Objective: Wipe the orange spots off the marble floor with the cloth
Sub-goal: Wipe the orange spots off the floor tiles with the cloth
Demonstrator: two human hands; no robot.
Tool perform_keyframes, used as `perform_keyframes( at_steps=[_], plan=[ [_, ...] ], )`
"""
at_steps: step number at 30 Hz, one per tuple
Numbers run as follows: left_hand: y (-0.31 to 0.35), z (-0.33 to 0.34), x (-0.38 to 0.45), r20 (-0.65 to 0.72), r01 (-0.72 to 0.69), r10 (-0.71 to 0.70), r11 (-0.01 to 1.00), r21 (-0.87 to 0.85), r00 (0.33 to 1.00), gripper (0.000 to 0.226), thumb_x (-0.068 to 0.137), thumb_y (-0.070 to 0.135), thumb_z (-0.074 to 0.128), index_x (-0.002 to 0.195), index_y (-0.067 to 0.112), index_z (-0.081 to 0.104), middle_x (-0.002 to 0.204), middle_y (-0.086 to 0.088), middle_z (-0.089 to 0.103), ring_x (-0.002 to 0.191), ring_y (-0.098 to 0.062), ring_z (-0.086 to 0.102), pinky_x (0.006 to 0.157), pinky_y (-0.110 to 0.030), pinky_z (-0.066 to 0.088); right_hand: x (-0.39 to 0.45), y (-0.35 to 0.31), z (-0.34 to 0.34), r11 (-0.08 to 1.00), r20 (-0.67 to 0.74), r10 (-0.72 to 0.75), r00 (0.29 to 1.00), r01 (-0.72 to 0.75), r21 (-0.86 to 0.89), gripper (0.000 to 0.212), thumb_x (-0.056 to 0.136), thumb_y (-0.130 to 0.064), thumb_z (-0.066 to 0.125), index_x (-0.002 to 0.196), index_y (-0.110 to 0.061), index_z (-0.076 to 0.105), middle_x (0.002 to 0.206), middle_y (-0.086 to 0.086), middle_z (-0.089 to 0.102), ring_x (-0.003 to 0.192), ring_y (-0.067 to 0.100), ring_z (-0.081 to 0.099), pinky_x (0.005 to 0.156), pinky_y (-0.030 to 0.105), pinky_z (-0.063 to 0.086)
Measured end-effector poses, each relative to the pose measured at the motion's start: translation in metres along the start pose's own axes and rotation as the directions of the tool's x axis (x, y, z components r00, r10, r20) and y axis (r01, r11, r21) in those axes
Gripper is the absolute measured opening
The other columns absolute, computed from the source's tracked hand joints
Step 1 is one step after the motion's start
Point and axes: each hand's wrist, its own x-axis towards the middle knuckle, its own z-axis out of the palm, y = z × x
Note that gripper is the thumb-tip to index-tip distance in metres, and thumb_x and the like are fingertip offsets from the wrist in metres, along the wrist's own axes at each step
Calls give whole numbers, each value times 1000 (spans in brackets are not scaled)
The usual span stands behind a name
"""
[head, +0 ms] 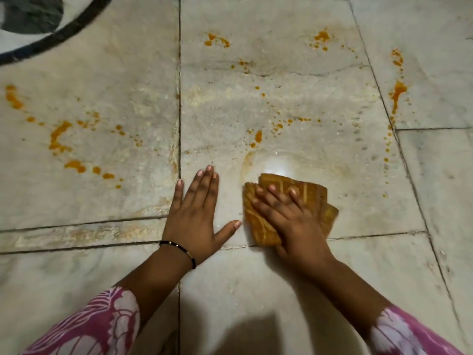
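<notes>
Right hand [289, 213] presses flat on the cloth [258, 226]; left hand [195, 213] lies spread on the marble floor [332, 290]. Risk: the soiled cloth may smear the orange spots [257, 138] at 12 o'clock.

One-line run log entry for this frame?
right hand pressing cloth flat | left hand flat on marble floor | orange spots remain

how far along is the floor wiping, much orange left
Early on. Done: the patch just beyond the cloth looks wiped, with only a faint orange smear arc. In hand: the right hand presses the cloth flat on the marble floor; the left hand rests open beside it. Left: most spots, the trail at left, the splashes at centre, far and down the right.
</notes>
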Motion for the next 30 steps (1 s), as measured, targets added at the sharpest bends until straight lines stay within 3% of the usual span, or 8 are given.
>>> perform_keyframes(
  at_steps=[4, 8, 12, 16, 20, 25, 27, 30],
  plan=[
    [-1, 1, -1, 5, 8, -8, 1000, -22, 1000, 90, 85, 71, 16, 149, 10, 8, 158, -6, 3, 145, -19, 1, 116, -49, 5, -21, 33, -19, 980, -64, 178, 982, -171, 102, 65, 74, -30, 41, 139, -25, 42, 148, -2, 35, 142, 16, 21, 116, 46, 13],
    [0, 0, -1, 8, 7, -7, 1000, -14, 1000, 89, 85, 71, 18, 149, 10, 6, 158, -6, 2, 145, -19, 0, 116, -48, 3, 49, 43, -33, 933, -124, 349, 929, -332, 137, 76, 66, -41, 34, 139, -23, 44, 150, 2, 35, 142, 20, 21, 117, 44, 6],
    [1, 0, 0, 3, 14, -14, 1000, -11, 1000, 90, 84, 70, 22, 149, 9, 10, 158, -7, 6, 145, -20, 4, 116, -48, 4, 97, 10, -14, 991, -42, 128, 991, -126, 48, 67, 71, -27, 42, 136, -18, 47, 148, 6, 39, 142, 23, 23, 115, 40, 3],
    [1, -2, 0, 1, 21, -21, 1000, -15, 1000, 90, 83, 70, 23, 149, 9, 13, 158, -7, 8, 145, -19, 5, 115, -48, 6, 51, -5, -1, 999, 14, -40, 999, 40, 7, 65, 73, -32, 38, 136, -19, 47, 148, 2, 39, 141, 20, 24, 116, 41, 7],
    [1, -1, -1, 3, 30, -30, 999, -36, 1000, 90, 84, 71, 21, 149, 10, 10, 158, -5, 4, 145, -18, 2, 116, -48, 4, 1, 25, -12, 997, -34, 67, 997, -66, 27, 64, 71, -27, 46, 136, -21, 48, 146, -1, 40, 141, 18, 25, 115, 45, 14],
    [3, -2, -1, 7, 42, -42, 999, -31, 999, 90, 84, 71, 20, 149, 10, 8, 158, -6, 3, 145, -18, 0, 116, -47, 2, 70, 38, -27, 953, -129, 299, 945, -290, 84, 68, 70, -31, 44, 137, -21, 46, 149, 2, 37, 142, 22, 23, 115, 40, 5],
    [4, -3, -2, -1, 53, -53, 998, -29, 999, 91, 84, 71, 21, 149, 9, 9, 158, -6, 5, 145, -18, 2, 116, -47, 2, 106, 29, -25, 970, -90, 242, 966, -238, 59, 68, 72, -32, 44, 139, -21, 43, 150, 2, 35, 143, 22, 20, 115, 39, 3],
    [5, -3, -3, -22, 91, -92, 995, -42, 996, 95, 81, 72, 27, 149, 8, 12, 158, -8, 9, 145, -21, 5, 116, -46, -2, 121, 5, -15, 999, -7, 38, 999, -38, -25, 64, 71, -25, 47, 135, -17, 48, 147, 5, 41, 141, 25, 26, 114, 44, 9]
  ],
)
